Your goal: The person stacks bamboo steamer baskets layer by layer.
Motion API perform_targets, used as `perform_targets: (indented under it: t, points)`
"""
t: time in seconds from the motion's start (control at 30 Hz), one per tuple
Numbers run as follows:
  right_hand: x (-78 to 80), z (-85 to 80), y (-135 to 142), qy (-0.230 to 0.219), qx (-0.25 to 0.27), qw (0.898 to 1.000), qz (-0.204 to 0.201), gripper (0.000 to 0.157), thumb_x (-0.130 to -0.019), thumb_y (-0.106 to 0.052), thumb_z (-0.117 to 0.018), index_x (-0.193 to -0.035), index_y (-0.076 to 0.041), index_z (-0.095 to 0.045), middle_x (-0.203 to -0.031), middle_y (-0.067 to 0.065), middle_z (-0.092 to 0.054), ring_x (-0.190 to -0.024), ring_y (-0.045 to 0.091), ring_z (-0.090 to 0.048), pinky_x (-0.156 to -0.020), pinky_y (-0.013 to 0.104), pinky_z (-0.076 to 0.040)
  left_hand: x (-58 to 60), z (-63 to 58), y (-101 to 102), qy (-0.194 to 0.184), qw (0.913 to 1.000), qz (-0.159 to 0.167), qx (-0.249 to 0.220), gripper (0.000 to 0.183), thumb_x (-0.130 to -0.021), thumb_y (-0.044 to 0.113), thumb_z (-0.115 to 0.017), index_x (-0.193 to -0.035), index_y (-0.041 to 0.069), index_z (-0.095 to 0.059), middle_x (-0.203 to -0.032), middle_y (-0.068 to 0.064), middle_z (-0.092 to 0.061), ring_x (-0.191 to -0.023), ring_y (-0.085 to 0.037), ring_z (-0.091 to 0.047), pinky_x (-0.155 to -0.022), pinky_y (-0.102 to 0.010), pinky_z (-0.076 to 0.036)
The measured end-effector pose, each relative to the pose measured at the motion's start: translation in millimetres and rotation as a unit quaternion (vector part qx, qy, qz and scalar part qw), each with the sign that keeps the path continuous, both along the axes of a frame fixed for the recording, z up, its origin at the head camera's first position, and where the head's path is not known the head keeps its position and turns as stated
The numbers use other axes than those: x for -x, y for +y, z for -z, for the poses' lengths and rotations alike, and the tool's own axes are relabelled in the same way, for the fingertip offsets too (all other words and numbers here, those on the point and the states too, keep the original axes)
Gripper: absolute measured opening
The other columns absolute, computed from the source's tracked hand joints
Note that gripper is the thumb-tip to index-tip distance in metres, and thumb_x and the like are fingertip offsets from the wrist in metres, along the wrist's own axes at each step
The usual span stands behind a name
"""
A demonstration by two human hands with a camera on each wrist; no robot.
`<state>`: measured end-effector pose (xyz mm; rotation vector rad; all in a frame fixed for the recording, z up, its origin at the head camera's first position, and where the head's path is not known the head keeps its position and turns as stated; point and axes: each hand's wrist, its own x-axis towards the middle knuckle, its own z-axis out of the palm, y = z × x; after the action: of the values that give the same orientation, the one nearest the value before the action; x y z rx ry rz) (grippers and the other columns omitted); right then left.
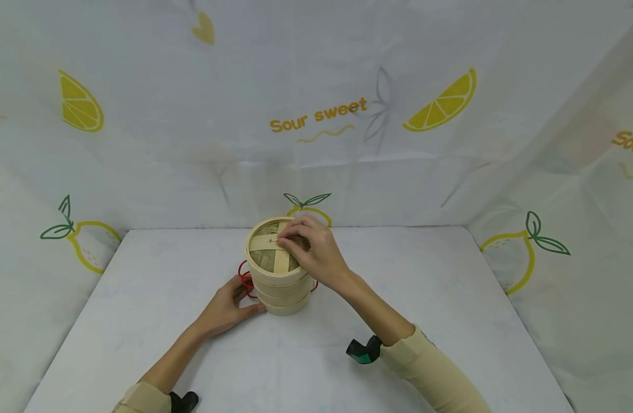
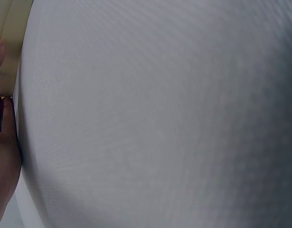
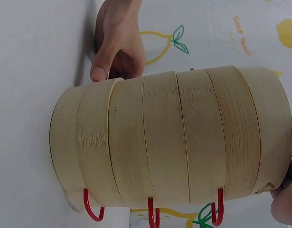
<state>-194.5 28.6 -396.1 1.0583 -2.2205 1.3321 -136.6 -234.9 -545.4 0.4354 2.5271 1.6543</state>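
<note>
A round bamboo steamer (image 1: 284, 293) of stacked tiers stands upright at the table's far middle. Its woven lid (image 1: 263, 243) with crossed strips sits on top. My right hand (image 1: 318, 251) pinches the small loop at the lid's centre between thumb and fingers. Low on the steamer's left side, my left hand (image 1: 224, 310) holds the bottom tier, thumb in front and fingers partly hidden behind. Red handles (image 3: 91, 206) stick out from the tiers in the right wrist view. Only an edge of the left hand (image 2: 5, 159) shows in the left wrist view.
The white table (image 1: 430, 287) ends at a pale backdrop (image 1: 233, 132) printed with lemons and words, close behind the steamer. Dark wrist-worn devices show beside both sleeves, one by the right sleeve (image 1: 430, 367).
</note>
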Motion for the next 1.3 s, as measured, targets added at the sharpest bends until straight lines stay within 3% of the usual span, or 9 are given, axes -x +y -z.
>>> perform_targets:
  t: [0.07,0.17,0.27,0.5,0.67,0.83,0.93,1.1,1.3]
  points:
    - [0.2,0.4,0,0.001,0.001,1.0,0.0,0.009,-0.096,-0.009,-0.083,-0.101,-0.002,-0.081,-0.107,0.01,-0.075,-0.111,0.025,-0.07,-0.099,0.033,-0.066,-0.4,-0.3,0,0.0,1.0,-0.001,0.004,0.077,-0.088,0.022,-0.093,-0.151,0.002,-0.054,-0.15,-0.018,-0.063,-0.144,-0.031,-0.062,-0.119,-0.008,-0.047]
    - [0.3,0.9,0,0.003,0.005,1.0,-0.001,0.009,-0.096,-0.009,-0.083,-0.101,-0.002,-0.081,-0.107,0.011,-0.075,-0.111,0.025,-0.07,-0.099,0.033,-0.066,-0.7,0.1,1,0.001,1.0,-0.003,0.007,0.077,-0.088,0.022,-0.093,-0.152,0.002,-0.054,-0.15,-0.018,-0.062,-0.144,-0.038,-0.06,-0.118,-0.007,-0.046]
    - [-0.1,1.6,1,0.006,0.013,1.0,-0.002,0.008,-0.096,-0.007,-0.083,-0.101,-0.001,-0.081,-0.107,0.011,-0.075,-0.111,0.026,-0.071,-0.099,0.033,-0.067,-0.8,0.8,0,0.003,1.0,-0.004,0.007,0.077,-0.088,0.022,-0.093,-0.151,0.003,-0.054,-0.15,-0.017,-0.063,-0.144,-0.033,-0.062,-0.118,-0.006,-0.046]
    - [-1.3,3.9,5,0.012,0.041,0.999,0.001,0.007,-0.095,-0.004,-0.082,-0.1,0.0,-0.08,-0.106,0.013,-0.076,-0.108,0.027,-0.073,-0.096,0.032,-0.068,-1.1,2.3,0,0.002,1.0,-0.001,-0.005,0.075,-0.088,0.022,-0.093,-0.15,0.004,-0.055,-0.148,-0.016,-0.065,-0.138,-0.004,-0.061,-0.118,-0.007,-0.046]
    - [-2.6,3.9,10,0.018,0.048,0.999,0.005,0.006,-0.095,-0.003,-0.082,-0.1,0.001,-0.08,-0.107,0.014,-0.076,-0.107,0.028,-0.074,-0.088,0.031,-0.068,-1.0,2.1,0,0.001,1.0,-0.004,0.001,0.075,-0.088,0.023,-0.093,-0.15,0.004,-0.055,-0.148,-0.015,-0.065,-0.14,-0.012,-0.062,-0.118,-0.007,-0.046]
    - [-4.9,4.5,19,0.02,0.055,0.998,0.0,0.006,-0.097,-0.002,-0.08,-0.101,0.002,-0.08,-0.106,0.014,-0.075,-0.09,0.023,-0.068,-0.072,0.027,-0.06,-1.9,-0.1,-1,0.001,1.0,-0.005,0.003,0.076,-0.088,0.023,-0.094,-0.15,0.004,-0.056,-0.148,-0.015,-0.065,-0.139,-0.012,-0.063,-0.117,-0.006,-0.047]
    - [-8.5,4.7,26,0.015,0.059,0.998,0.005,0.005,-0.098,-0.003,-0.08,-0.101,0.001,-0.08,-0.105,0.013,-0.075,-0.09,0.023,-0.067,-0.076,0.026,-0.06,-1.8,-1.4,0,0.005,1.0,-0.004,0.004,0.076,-0.088,0.023,-0.094,-0.15,0.003,-0.056,-0.148,-0.015,-0.065,-0.139,-0.012,-0.062,-0.117,-0.006,-0.047]
    - [-14.9,6.5,38,0.014,0.059,0.998,0.028,0.005,-0.095,-0.001,-0.081,-0.1,0.0,-0.08,-0.105,0.012,-0.076,-0.105,0.028,-0.072,-0.097,0.033,-0.066,-1.5,-2.3,1,0.013,0.9999,-0.004,0.011,0.075,-0.088,0.023,-0.093,-0.15,0.003,-0.056,-0.148,-0.016,-0.065,-0.14,-0.016,-0.063,-0.117,-0.007,-0.047]
    - [-22.1,9.8,51,0.017,0.062,0.997,0.038,0.009,-0.092,0.003,-0.083,-0.1,0.0,-0.08,-0.104,0.011,-0.075,-0.104,0.028,-0.073,-0.102,0.03,-0.065,-1.9,-0.2,0,0.005,1.0,-0.006,0.003,0.075,-0.087,0.023,-0.094,-0.15,0.004,-0.057,-0.147,-0.015,-0.066,-0.138,-0.009,-0.062,-0.118,-0.007,-0.047]
